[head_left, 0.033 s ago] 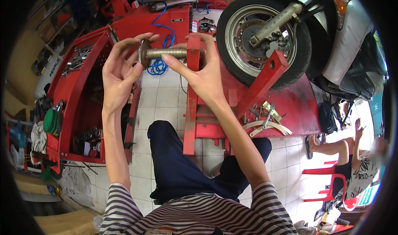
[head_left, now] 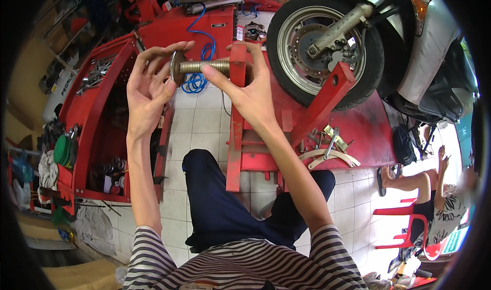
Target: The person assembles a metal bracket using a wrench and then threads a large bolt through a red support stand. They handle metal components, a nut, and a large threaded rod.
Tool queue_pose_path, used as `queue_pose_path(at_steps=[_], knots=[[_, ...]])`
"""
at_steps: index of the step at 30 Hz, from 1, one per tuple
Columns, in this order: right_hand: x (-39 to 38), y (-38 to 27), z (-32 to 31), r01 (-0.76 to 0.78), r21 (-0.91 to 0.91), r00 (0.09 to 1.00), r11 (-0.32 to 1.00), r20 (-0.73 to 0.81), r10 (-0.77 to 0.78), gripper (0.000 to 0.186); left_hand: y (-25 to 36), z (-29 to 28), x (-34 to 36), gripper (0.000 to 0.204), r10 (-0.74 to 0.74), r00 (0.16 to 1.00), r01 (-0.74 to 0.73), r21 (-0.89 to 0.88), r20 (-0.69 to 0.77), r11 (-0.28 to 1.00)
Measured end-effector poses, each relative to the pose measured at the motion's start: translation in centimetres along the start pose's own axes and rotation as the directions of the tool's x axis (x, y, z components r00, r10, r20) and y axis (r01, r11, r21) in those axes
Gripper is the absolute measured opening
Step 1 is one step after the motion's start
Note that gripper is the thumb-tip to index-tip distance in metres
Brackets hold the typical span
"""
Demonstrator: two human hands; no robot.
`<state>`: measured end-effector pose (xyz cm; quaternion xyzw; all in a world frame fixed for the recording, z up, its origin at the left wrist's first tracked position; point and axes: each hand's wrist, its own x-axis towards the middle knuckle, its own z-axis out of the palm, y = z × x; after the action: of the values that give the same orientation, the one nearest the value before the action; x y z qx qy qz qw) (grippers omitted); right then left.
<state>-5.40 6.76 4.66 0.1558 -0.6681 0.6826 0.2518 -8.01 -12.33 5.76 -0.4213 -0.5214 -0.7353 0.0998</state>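
Curling around the rim of a round plate (head_left: pixel 177 68) with its thumb on the near edge and its fingers fanned toward the far one, the left hand (head_left: pixel 144 103) grips the left end of a threaded rod (head_left: pixel 197 66). The rod runs level to the right into the upper end of a red upright (head_left: pixel 235 149), just left of the motorcycle wheel (head_left: pixel 286 80). The right hand (head_left: pixel 255 98) has its thumb laid against the thread and its fingers bent behind the upright's far end; they are partly hidden, so I cannot tell how firmly they press. On the left, a red tool cabinet (head_left: pixel 76 152) stands with its edge apart from the left forearm, and a strip of tiled floor (head_left: pixel 180 129) lies open between cabinet and upright. A coiled blue hose (head_left: pixel 193 84) sits on the far part of that strip, beyond the hands. Right of the upright, room narrows: the tyre's edge is near the right hand's knuckles, and a slanted red bar (head_left: pixel 327 101) rises from the red platform (head_left: pixel 371 149) beside the right forearm. On the platform's near edge, a curved metal piece (head_left: pixel 317 162) lies just right of that forearm
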Motion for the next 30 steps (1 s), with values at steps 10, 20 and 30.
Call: queue_pose_path(at_steps=[10,20,30], knots=[[0.1,-0.2,0.3,0.024,0.219,1.0,0.976,-0.005,-0.023,0.06,1.8,0.9,0.2,0.045,-0.397,0.907,0.419,0.218,-0.137,0.881],[0.0,-0.4,0.4,-0.033,0.093,0.999,0.995,-0.031,0.036,0.062,0.0,0.4,-0.5,0.053,0.009,0.999,-0.011,-0.032,-0.049,0.999],[0.3,0.5,-0.2,0.07,0.202,0.996,0.977,0.039,-0.08,0.056,1.0,1.9,0.4,0.042,-0.255,0.949,0.296,0.252,-0.186,0.921]])
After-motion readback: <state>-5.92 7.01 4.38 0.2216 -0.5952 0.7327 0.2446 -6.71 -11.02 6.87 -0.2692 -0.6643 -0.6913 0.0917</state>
